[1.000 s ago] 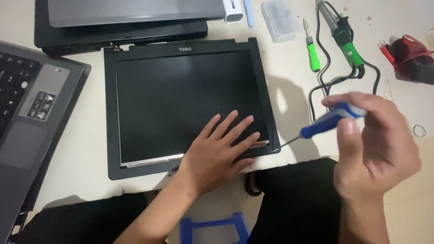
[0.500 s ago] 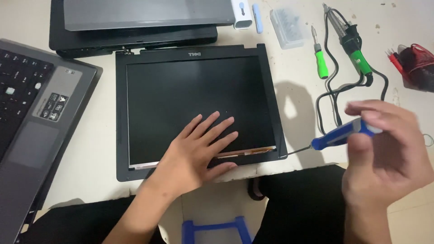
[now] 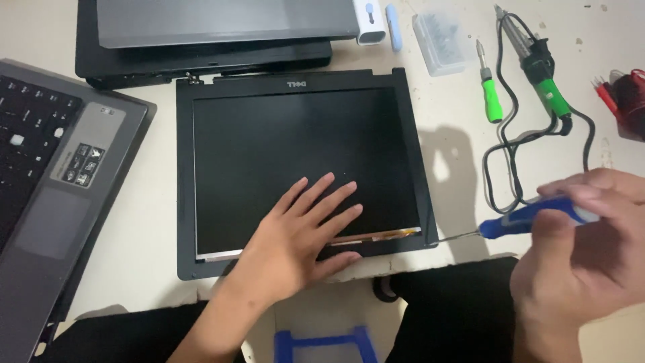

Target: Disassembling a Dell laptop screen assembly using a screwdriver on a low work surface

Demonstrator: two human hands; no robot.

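A black laptop screen panel (image 3: 295,141) in its bezel lies flat on the pale table. My left hand (image 3: 295,238) rests palm down, fingers spread, on the panel's lower part near the bottom bezel. My right hand (image 3: 584,262) grips a blue-handled screwdriver (image 3: 531,216). Its thin metal tip points left and touches the bezel's lower right corner (image 3: 430,238), where a strip of the panel's edge shows lifted.
An open grey laptop (image 3: 60,181) sits at the left, and a closed laptop on a black base (image 3: 215,33) at the back. At the right lie a green screwdriver (image 3: 492,101), a green soldering iron with cable (image 3: 544,74) and a clear small box (image 3: 440,40).
The view has shifted slightly. My right hand has moved down and right with the screwdriver, its tip staying at the bezel's lower right corner. My left hand stays flat on the panel.
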